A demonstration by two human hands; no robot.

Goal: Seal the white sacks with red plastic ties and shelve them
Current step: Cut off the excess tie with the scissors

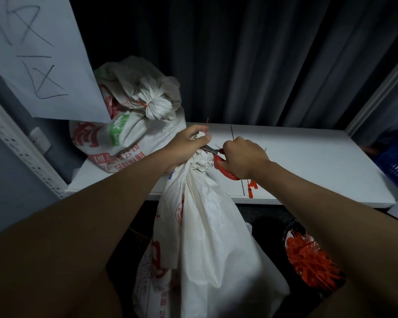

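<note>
At frame centre the white sack (207,226) stands upright before the shelf (308,161); the left hand (189,143) grips its bunched neck, a red tie (207,126) sticking up beside the thumb; the right hand (244,157) curls through red-handled scissors (218,160), blades seemingly at the neck. Upper left, a tied sack (136,115) lies on the shelf; lower right sits a heap of red ties (310,260).

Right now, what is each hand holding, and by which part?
The left hand grips the sack by its bunched neck. The right hand holds the scissors by their red handles, blades at the neck.
</note>
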